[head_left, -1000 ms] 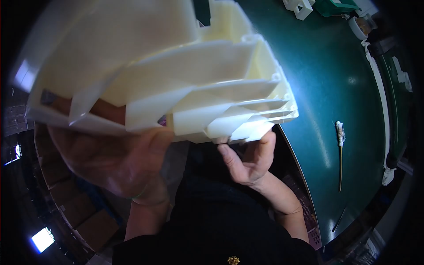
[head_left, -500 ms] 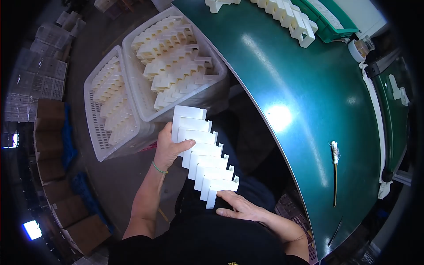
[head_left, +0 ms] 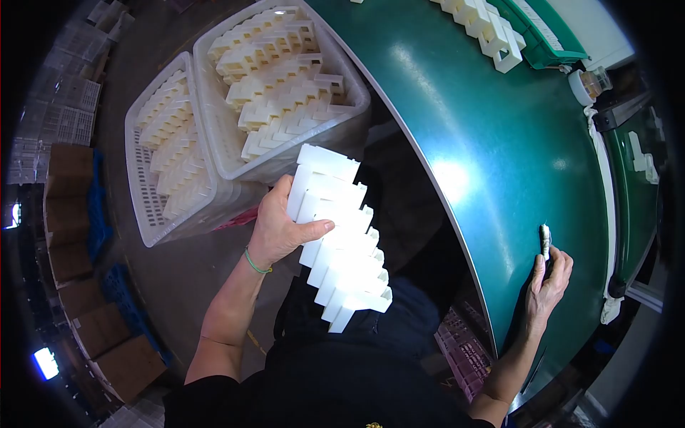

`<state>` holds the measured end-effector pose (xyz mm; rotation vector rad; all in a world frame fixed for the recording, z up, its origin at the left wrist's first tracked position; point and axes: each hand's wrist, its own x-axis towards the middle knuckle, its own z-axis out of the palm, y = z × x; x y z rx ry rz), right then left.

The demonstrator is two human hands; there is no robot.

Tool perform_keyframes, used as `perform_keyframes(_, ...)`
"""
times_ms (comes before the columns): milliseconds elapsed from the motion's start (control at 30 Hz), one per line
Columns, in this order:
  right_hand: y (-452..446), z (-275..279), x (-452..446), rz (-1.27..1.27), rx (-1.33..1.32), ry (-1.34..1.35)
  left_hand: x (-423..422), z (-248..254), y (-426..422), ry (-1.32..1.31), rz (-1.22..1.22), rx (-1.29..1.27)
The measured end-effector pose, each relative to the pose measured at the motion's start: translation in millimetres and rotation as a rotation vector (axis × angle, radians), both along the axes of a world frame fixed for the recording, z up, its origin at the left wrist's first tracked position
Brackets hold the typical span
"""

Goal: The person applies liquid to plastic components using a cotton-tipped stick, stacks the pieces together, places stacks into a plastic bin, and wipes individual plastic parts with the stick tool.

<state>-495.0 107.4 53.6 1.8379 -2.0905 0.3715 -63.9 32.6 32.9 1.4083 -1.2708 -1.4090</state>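
My left hand (head_left: pixel 280 222) is closed on the upper left side of a row of several nested white L-shaped plastic pieces (head_left: pixel 341 232), its thumb lying across their faces. The row slants down over my lap, its lower end near my dark clothing. On the green table (head_left: pixel 492 285), my right hand (head_left: pixel 548 285) has its thumb and fingers closed around a thin stick with a white wrapped tip (head_left: pixel 545 241). The tip points away from me, above the fingers; the hand hides most of the handle.
Two white crates (head_left: pixel 294 151) full of similar pieces stand left of the table. More white pieces (head_left: pixel 485 28) lie at its far end beside a green bin (head_left: pixel 531 43). A thin dark tool (head_left: pixel 534 371) lies near my right forearm. Cardboard boxes (head_left: pixel 107 321) stand at left.
My right hand has left the lower end of the white row and moved right to the stick on the table. My left hand still holds the row, now tilted slightly and a little higher.
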Motion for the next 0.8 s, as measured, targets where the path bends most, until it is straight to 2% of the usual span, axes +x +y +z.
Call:
perform_keyframes(67, 1, -3, -3, -0.115, 0.136, -0.397, 0, 4, -1, -0.066, -0.06, 0.018)
perform_keyframes(167, -2, 0, -5, -0.037, 0.107, -0.434, 0, 1, -1, -0.045, -0.07, 0.014)
perform_keyframes(300, -2, 6, 6, -0.062, 0.128, -0.407, 1, 1, 1, -0.031, -0.068, 0.014)
perform_keyframes(367, 4, 12, 9, 0.058, 0.046, -0.174, 3, 0, 3, -0.02, -0.042, 0.004)
perform_keyframes(400, 14, 14, 3, -0.022, 0.122, -0.387, 4, 0, 4, -0.019, -0.034, 0.008)
perform_keyframes(533, 36, -2, -23, 0.018, 0.198, -0.441, 7, -2, 8, -0.014, 0.004, -0.012)
perform_keyframes(633, 24, -1, 0, 0.059, 0.087, -0.407, 5, -4, 5, -0.012, -0.008, -0.03)
perform_keyframes(700, 15, 12, 34, 0.105, 0.072, -0.654, 3, -3, 5, -0.018, -0.031, -0.021)
perform_keyframes(767, -13, 36, 79, 0.595, 0.123, -0.496, -1, 1, 3, -0.035, -0.045, -0.03)
perform_keyframes(800, -20, 37, 98, 0.71, 0.181, -0.477, -1, 3, 3, -0.036, -0.057, -0.032)
